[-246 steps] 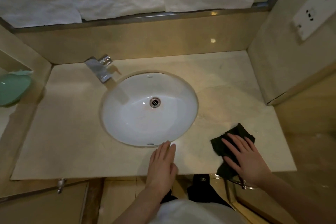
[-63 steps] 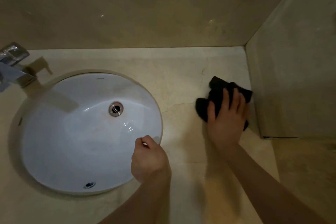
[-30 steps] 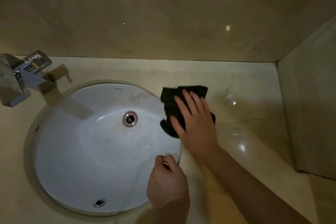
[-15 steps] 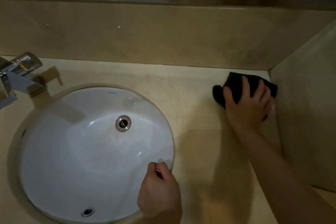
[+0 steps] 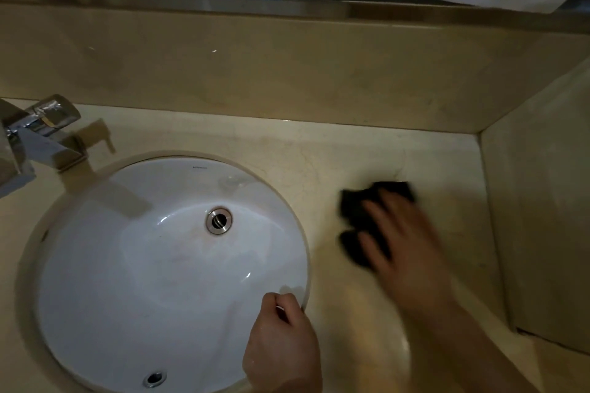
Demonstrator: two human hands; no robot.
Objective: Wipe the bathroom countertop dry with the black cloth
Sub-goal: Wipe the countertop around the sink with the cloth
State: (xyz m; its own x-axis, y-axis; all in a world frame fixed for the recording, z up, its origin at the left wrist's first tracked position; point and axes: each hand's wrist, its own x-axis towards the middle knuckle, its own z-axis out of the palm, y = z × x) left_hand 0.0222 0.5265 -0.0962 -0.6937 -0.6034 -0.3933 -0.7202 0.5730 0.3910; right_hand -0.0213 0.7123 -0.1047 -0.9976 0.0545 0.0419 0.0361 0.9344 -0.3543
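The black cloth (image 5: 357,220) lies crumpled on the beige marble countertop (image 5: 351,156), to the right of the sink. My right hand (image 5: 402,242) presses flat on the cloth with straight, spread fingers; it is motion-blurred. My left hand (image 5: 281,344) sits at the near right rim of the white sink basin (image 5: 127,265), its fingers curled into a loose fist with nothing visible in it.
A chrome faucet (image 5: 38,137) stands at the back left of the basin. A marble backsplash (image 5: 287,73) runs behind the counter, and a side wall (image 5: 542,217) closes it off on the right. A drain (image 5: 219,220) sits in the basin.
My right hand has slid the cloth from the back right corner toward me and to the left, nearer the sink. My left hand stays at the basin rim.
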